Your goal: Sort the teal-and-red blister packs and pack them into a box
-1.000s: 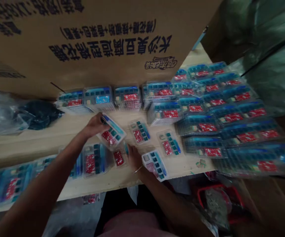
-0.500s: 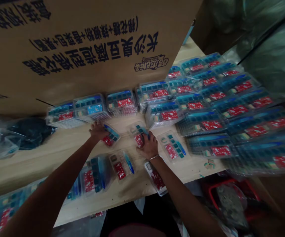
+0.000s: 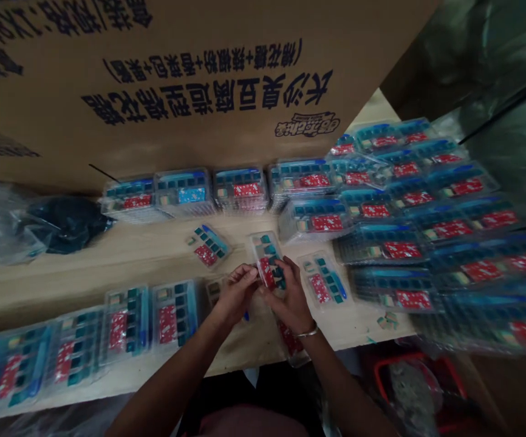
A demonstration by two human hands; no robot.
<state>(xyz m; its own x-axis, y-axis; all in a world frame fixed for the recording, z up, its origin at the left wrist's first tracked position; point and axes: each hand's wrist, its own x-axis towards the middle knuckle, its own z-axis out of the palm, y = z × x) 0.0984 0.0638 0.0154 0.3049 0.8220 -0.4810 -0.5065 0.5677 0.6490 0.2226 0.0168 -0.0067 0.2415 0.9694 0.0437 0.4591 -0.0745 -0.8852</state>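
Both hands meet at a clear plastic tray (image 3: 265, 247) that holds teal squares and a red packet with white marks. My right hand (image 3: 293, 300) grips its right side, fingers over the teal squares. My left hand (image 3: 238, 291) is closed, fingertips pinched at the left edge by the red packet; whether they hold a small piece cannot be made out. To the left lies another filled tray (image 3: 208, 246), tilted, and to the right a third tray (image 3: 324, 280) with a blue pen-shaped piece. Beneath my forearms, further trays are partly hidden.
A large cardboard box (image 3: 208, 139) stands along the back. Stacked filled trays (image 3: 399, 249) crowd the right, and a row of trays (image 3: 129, 321) lines the front left. Small loose pieces (image 3: 387, 320) lie near the edge. A red basket (image 3: 420, 358) sits below.
My left hand has left the tilted tray and moved right to the tray at my right hand. My right hand has shifted its grip on that tray. The view has also shifted.
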